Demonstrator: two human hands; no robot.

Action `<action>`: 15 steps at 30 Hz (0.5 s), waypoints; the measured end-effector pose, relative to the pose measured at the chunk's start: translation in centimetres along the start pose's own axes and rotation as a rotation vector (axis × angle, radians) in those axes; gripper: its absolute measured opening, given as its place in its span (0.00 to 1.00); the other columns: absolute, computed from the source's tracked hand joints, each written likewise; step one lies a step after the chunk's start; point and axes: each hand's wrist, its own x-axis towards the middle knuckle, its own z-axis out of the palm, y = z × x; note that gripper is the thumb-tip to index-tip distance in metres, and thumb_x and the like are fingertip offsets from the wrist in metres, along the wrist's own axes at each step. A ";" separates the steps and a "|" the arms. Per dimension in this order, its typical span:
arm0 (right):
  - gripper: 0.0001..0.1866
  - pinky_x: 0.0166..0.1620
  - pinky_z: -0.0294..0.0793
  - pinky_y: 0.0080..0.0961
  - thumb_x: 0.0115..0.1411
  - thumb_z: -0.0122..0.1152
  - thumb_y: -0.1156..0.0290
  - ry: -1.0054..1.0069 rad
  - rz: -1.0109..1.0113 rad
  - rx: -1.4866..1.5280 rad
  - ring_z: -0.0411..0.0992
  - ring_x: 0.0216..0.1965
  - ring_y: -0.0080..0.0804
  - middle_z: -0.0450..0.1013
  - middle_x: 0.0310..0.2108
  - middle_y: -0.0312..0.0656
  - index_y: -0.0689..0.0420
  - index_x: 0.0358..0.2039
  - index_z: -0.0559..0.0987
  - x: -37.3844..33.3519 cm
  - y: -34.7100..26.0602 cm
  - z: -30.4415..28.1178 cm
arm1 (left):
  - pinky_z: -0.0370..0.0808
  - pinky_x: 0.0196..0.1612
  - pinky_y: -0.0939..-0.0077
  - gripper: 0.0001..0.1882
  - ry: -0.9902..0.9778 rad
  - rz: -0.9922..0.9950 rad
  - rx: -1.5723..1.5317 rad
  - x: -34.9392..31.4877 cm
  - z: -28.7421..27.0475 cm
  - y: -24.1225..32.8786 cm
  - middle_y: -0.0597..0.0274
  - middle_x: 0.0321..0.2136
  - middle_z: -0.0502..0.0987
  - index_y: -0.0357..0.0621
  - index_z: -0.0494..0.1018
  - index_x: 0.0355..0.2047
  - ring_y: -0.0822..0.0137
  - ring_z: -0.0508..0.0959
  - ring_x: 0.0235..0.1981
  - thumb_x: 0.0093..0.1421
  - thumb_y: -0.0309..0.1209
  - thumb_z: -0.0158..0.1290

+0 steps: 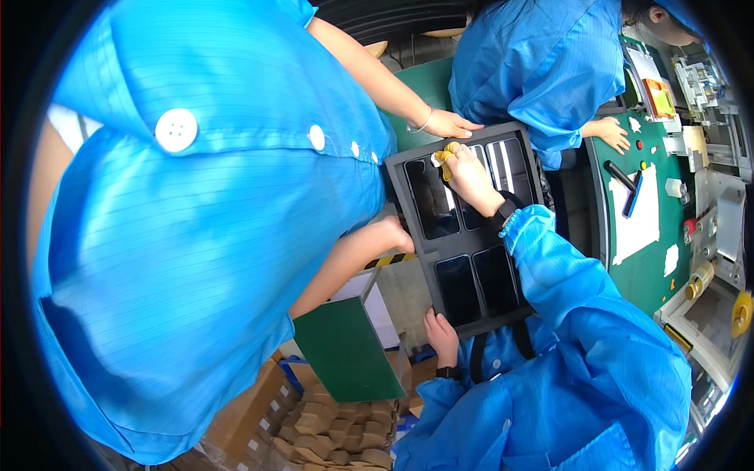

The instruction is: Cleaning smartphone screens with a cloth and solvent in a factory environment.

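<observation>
A dark grey tray (pixel 429 263) holds several glossy black rectangular panels (pixel 457 289) in its recesses. My left hand (pixel 442 339) is closed on the tray's near left corner, a black band round its wrist. Over the far part of the tray, my right hand (pixel 471 177) has its fingers drawn together above one panel. Yellow coverings (pixel 446 159) show at those fingertips, with a small white bit beside them. What the fingers pinch, if anything, is hidden. A co-worker's hand (pixel 448 123) rests at the tray's far edge, and that person's other hand (pixel 395 235) is near its left side.
A co-worker in a blue smock (pixel 228 196) fills the left. Another person's hand (pixel 609 135) lies on a green bench (pixel 667 275) with white paper (pixel 638 224) and a black-and-blue tool (pixel 633 195). Below stand a green panel (pixel 349 345) and a box of brown cardboard pieces (pixel 342 436).
</observation>
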 end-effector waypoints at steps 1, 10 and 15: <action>0.14 0.48 0.68 0.39 0.45 0.58 0.79 -0.046 0.040 0.004 0.68 0.44 0.50 0.68 0.42 0.53 0.65 0.36 0.75 0.0 0.0 0.1 | 0.67 0.47 0.54 0.16 0.000 0.003 -0.002 0.1 -0.1 0.2 0.37 0.41 0.69 0.31 0.66 0.47 0.38 0.69 0.43 0.64 0.30 0.40; 0.13 0.49 0.68 0.39 0.43 0.57 0.79 -0.151 -0.272 0.186 0.67 0.42 0.54 0.68 0.38 0.54 0.66 0.33 0.74 -0.4 -2.3 2.1 | 0.67 0.45 0.53 0.15 0.008 0.021 -0.011 -0.2 0.3 -0.4 0.38 0.40 0.69 0.30 0.66 0.46 0.39 0.70 0.41 0.64 0.29 0.40; 0.12 0.43 0.72 0.37 0.42 0.60 0.79 -0.343 -0.421 0.268 0.70 0.36 0.49 0.69 0.32 0.50 0.66 0.31 0.76 -9.9 -2.6 -1.0 | 0.67 0.46 0.54 0.16 0.020 0.048 -0.003 -0.1 0.0 0.2 0.38 0.40 0.69 0.29 0.66 0.46 0.38 0.69 0.42 0.64 0.29 0.40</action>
